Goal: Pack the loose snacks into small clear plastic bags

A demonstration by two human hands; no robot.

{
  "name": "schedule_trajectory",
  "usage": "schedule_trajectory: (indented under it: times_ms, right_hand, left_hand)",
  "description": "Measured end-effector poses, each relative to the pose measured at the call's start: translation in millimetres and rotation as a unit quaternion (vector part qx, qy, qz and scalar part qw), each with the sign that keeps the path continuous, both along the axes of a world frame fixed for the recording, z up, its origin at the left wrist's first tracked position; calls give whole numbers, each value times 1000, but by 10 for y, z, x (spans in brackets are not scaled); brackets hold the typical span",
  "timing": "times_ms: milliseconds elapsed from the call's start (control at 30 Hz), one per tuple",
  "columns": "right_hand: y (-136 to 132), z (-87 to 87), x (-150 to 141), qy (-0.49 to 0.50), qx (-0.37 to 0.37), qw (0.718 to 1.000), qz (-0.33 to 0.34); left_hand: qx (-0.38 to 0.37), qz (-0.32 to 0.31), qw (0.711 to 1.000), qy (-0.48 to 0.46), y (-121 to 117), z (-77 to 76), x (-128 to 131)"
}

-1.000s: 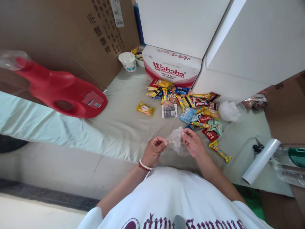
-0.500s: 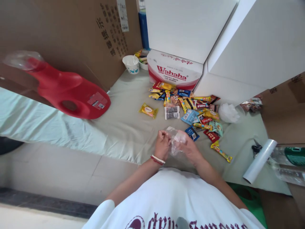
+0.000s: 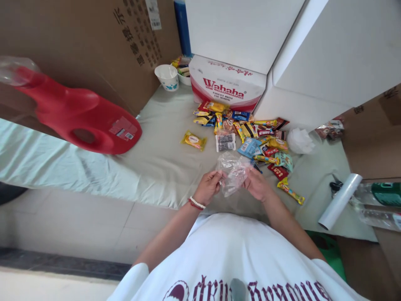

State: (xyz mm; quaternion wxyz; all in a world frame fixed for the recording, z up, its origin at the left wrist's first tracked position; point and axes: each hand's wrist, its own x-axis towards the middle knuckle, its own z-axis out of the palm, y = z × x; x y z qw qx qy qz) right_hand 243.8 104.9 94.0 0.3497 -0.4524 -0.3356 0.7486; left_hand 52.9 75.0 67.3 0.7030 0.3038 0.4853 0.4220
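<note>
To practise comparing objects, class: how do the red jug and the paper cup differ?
The red jug is much larger than the paper cup. The jug is plain red with a label; the cup is white with a blue pattern. The jug has a handle opening and clear plastic over its top, while the cup has no handle and is open. Both are beside the brown carton.

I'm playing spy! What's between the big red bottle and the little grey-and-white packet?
In the head view, a yellow-wrapped snack lies between the red bottle and the grey-and-white packet, with bare cloth on either side.
</note>
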Motion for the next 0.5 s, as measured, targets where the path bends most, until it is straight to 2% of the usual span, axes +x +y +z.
schedule_trajectory:
  times_ms: [67, 133, 233, 333, 433, 500]
  right_hand:
    - [-35, 9, 18, -7, 10, 997, 78]
    - [-33, 18, 110, -28, 7, 993, 111]
    - [56, 42, 339, -36, 14, 997, 65]
    - [131, 71, 459, 13, 40, 999, -9]
    - [77, 48, 291, 44, 32, 998, -19]
    - [-3, -21, 98, 12, 17, 1000, 5]
  left_hand:
    - [3, 3, 1000, -6, 11, 31, -24]
    - [12, 6, 1000, 11, 14, 70, -88]
    - [22, -1, 1000, 19, -10, 129, -222]
    - [16, -4, 1000, -15, -66, 177, -264]
    - [17, 29, 999, -20, -121, 192, -148]
    - [32, 72, 997, -9, -139, 177, -52]
